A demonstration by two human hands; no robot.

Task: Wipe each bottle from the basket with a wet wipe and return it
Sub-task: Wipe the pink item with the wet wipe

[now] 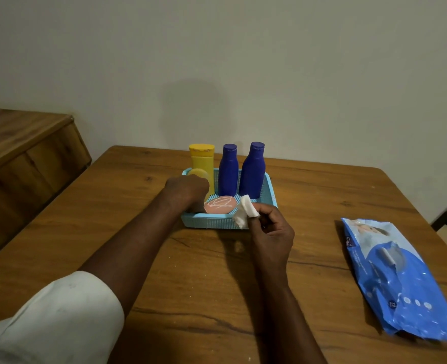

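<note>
A light blue basket [211,222] stands mid-table. Upright in its back row are a yellow bottle [202,158] and two dark blue bottles [228,172] [253,170]. A pink container [221,204] lies at the basket's front. My left hand [188,190] reaches into the basket's left side, fingers curled down over the pink container's left end, next to a small yellow round lid [199,173]; what it grips is hidden. My right hand [271,232] hovers at the basket's front right corner and pinches a folded white wet wipe [246,210].
A blue pack of wet wipes [398,279] lies flat on the right part of the wooden table [190,285]. A wooden cabinet [20,153] stands to the left, and a plain wall rises right behind the table's far edge.
</note>
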